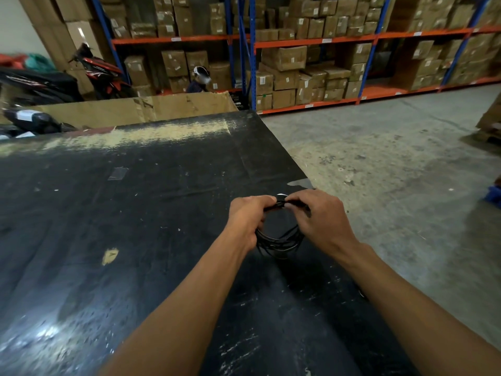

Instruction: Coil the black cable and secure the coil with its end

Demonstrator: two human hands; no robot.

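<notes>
Coiled black cable (279,241) between left hand (248,215) and right hand (318,217).

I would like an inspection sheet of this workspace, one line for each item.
Surface: black table, scratched, with worn pale patches.
Job's things: black cable, coiled in loops, held over the table.
Clutter: piece of tape stuck on the table.
Hands: left hand grips the coil's side; right hand pinches its top.
Cables: nothing seen besides the coil.
Surroundings: shelves of cardboard boxes, motorbikes, a person, concrete floor.

Labels on the boxes (284,58) are unreadable
</notes>
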